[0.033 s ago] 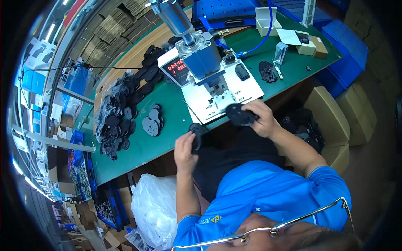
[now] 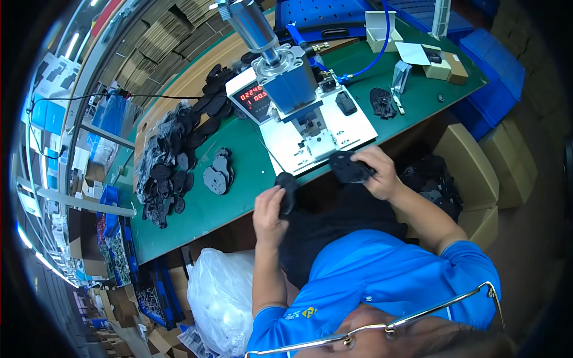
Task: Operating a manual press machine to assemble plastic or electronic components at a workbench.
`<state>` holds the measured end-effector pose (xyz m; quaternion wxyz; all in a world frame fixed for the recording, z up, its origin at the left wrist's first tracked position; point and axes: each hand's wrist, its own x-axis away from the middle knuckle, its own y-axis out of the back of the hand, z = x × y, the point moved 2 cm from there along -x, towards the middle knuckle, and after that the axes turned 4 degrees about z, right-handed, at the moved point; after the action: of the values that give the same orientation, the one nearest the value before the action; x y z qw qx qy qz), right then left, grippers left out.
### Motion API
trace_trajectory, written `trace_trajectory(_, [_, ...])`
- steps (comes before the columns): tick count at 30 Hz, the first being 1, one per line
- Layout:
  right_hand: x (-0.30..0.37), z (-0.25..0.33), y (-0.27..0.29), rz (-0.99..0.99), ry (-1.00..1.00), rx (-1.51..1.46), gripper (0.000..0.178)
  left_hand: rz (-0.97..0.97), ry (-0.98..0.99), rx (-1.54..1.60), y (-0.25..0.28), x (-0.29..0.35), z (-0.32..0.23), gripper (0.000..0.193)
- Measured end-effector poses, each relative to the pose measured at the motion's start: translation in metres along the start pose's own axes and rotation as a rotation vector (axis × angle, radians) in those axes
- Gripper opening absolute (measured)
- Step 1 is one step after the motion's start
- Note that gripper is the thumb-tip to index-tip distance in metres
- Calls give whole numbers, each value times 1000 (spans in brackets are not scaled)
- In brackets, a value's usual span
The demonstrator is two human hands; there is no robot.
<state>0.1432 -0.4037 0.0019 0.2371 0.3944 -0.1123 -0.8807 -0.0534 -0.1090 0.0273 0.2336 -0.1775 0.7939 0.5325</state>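
Note:
My left hand (image 2: 270, 215) is closed around a flat black plastic part (image 2: 287, 192), held on edge just off the table's front edge. A wider rounded black plastic part (image 2: 348, 167) is pinched in my right hand (image 2: 378, 172), close to the front corner of a press machine's white base (image 2: 286, 147). The two parts are apart from each other. Above the base hangs the press's metal cylinder and head (image 2: 285, 83), with a small metal fixture (image 2: 314, 143) beneath it. No part shows clearly in the fixture.
A heap of black parts (image 2: 164, 179) lies on the green table (image 2: 239, 197) at left, with a few grey-black ones (image 2: 218, 173) nearer the press. Black pieces fill a carton (image 2: 471, 167) at right. A white plastic bag (image 2: 221, 298) stands below the table.
Both hands, each still holding its black part, have shifted slightly to the right. The right hand is also a little lower, farther from the press base.

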Motion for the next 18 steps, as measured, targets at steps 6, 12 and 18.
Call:
trace_trajectory(6, [92, -41, 59, -165, -388, 242, 34, -20, -245, 30, -52, -67, -31, 63])
trace_trajectory(12, [173, -112, 103, -155, -641, 541, 43, -36, -332, -108, -85, -100, -28, 51])
trace_trajectory(18, [183, -127, 96, -23, -928, 496, 71, 27, -303, -239, -87, -99, -35, 41])
